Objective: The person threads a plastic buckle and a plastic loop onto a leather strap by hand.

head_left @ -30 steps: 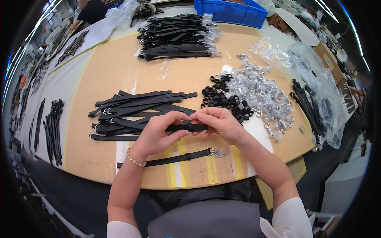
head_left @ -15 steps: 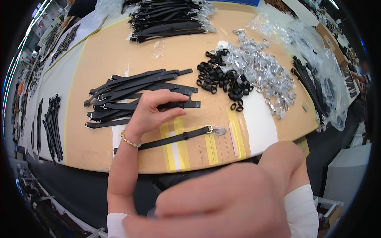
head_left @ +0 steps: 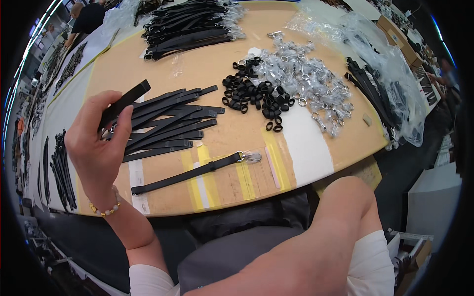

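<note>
Our left hand (head_left: 96,138) pinches a black strap (head_left: 127,101) between thumb and fingers, over the left end of the strap pile (head_left: 170,118); our right hand's grip we cannot tell. Black loops (head_left: 264,96) lie right of that pile.

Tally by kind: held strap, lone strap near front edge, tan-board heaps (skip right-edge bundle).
Black strap in left fingers: 1
Lone black strap: 1
Strap heaps, far heap and middle heap: 2
Black loop heap: 1
Wrapped metal clasp heap: 1
Total: 6
</note>
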`<act>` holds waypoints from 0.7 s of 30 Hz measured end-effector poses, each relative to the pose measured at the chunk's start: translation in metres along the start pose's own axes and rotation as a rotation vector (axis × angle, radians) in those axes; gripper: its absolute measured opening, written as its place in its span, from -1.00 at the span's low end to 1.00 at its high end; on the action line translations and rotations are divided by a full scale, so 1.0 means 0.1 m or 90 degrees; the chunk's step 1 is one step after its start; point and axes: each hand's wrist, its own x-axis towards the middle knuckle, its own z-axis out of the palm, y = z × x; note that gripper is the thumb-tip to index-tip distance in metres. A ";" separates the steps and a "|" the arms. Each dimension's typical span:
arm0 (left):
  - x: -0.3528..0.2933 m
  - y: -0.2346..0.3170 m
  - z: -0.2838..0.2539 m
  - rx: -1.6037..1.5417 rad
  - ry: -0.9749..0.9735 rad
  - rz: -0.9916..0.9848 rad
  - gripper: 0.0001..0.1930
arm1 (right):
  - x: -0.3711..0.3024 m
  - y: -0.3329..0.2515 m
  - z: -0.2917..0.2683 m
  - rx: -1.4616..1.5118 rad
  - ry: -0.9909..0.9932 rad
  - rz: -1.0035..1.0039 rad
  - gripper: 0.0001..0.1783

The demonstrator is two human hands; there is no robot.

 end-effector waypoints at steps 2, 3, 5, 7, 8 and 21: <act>0.02 0.14 -0.03 -0.007 -0.043 -0.028 -0.80 | -0.01 -0.19 -0.02 -0.009 0.029 -0.006 -0.93; 0.03 0.23 0.00 -0.020 -0.089 -0.049 -0.80 | -0.07 -0.10 -0.10 -0.013 0.042 -0.010 -0.93; -0.06 0.30 0.30 -0.103 -0.144 -0.028 -0.82 | -0.11 -0.10 -0.33 -0.037 0.065 -0.013 -0.93; -0.19 0.38 0.59 -0.152 -0.236 -0.002 -0.81 | -0.06 -0.08 -0.40 -0.052 0.072 -0.027 -0.93; -0.33 0.29 0.64 -0.149 -0.274 0.005 -0.81 | -0.09 0.04 -0.44 -0.035 0.008 0.009 -0.90; -0.67 0.03 1.22 -0.427 -0.436 -0.181 -0.72 | -0.90 1.39 -1.30 -0.323 -0.271 0.649 -0.87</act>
